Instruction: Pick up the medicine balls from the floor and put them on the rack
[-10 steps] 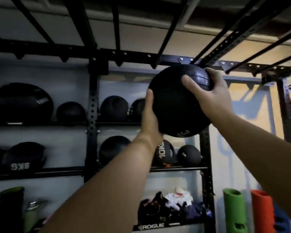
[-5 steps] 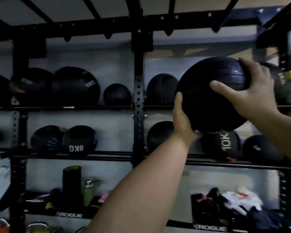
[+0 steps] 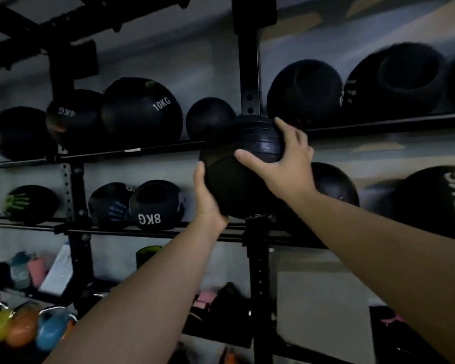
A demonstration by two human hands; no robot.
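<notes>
Both hands — left hand beneath, right hand on top — clamp a round black rubber medicine ball at the front edge of the black steel rack's upper shelf.

Both hands clasp a black medicine ball — raised before the rack.

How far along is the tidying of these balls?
Many balls already sit on the rack, such as the 10KG ball. One ball is gripped by the left hand and right hand, raised near the upper shelf, not yet set down. The floor is out of view.
</notes>
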